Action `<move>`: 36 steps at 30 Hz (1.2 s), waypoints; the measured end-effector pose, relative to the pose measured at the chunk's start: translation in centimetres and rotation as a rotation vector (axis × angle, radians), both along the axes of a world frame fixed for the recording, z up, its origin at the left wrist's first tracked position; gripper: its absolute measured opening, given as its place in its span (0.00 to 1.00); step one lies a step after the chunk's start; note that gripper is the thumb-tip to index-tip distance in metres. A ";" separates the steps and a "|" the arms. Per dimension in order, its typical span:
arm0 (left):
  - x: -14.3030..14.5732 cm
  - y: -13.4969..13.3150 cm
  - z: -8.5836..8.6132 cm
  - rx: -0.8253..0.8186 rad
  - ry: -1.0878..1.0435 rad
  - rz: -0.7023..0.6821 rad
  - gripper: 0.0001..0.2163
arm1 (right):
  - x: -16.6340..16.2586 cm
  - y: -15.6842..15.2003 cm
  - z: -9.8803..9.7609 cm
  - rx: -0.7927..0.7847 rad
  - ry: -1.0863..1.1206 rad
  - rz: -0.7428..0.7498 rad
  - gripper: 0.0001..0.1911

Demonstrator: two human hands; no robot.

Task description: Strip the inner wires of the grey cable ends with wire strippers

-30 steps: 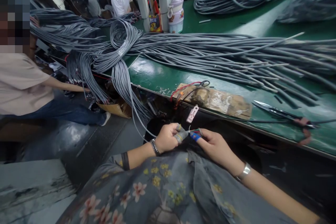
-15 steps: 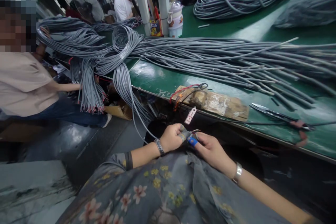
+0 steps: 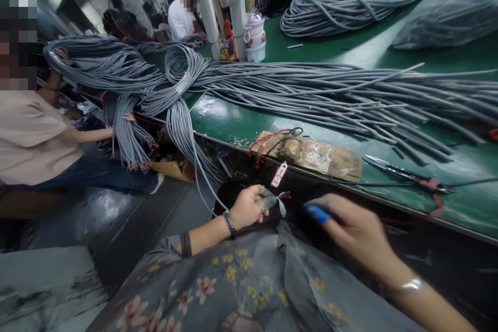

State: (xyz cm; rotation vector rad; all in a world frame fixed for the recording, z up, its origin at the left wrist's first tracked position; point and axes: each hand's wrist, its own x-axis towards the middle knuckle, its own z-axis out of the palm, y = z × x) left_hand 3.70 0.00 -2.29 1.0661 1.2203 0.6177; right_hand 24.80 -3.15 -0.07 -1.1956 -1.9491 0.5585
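A big pile of grey cables (image 3: 311,88) lies on the green table (image 3: 241,124). One thin cable (image 3: 202,176) hangs down, bendy and light. The left hand (image 3: 247,207) pinches its end, best held just behind the little coloured wires (image 3: 285,195). The right hand (image 3: 350,228) is blurry, holding nothing I can see.

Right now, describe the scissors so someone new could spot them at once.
Start at the long green workbench covered in grey cable bundles. Follow its near edge right, past the brown taped cardboard pad. The scissors lie flat just beyond it: bare pointed metal blades, pinkish wrapped handles, the only rigid metal tool among loose cables.
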 end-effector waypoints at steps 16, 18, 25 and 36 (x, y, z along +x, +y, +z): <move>-2.4 -0.9 1.5 -0.218 -0.562 0.022 0.24 | 12.5 7.0 0.2 -0.222 -0.647 -0.607 0.23; -2.6 -1.0 1.8 -0.242 -0.618 0.029 0.22 | 11.6 6.6 0.4 -0.274 -0.602 -0.711 0.23; -2.8 -0.9 2.5 -0.260 -0.706 0.035 0.16 | 3.7 0.6 0.8 0.163 -0.253 -0.326 0.09; -2.4 -1.2 2.3 -0.285 -0.687 -0.026 0.21 | -2.6 0.0 -0.4 0.289 -0.331 -0.068 0.18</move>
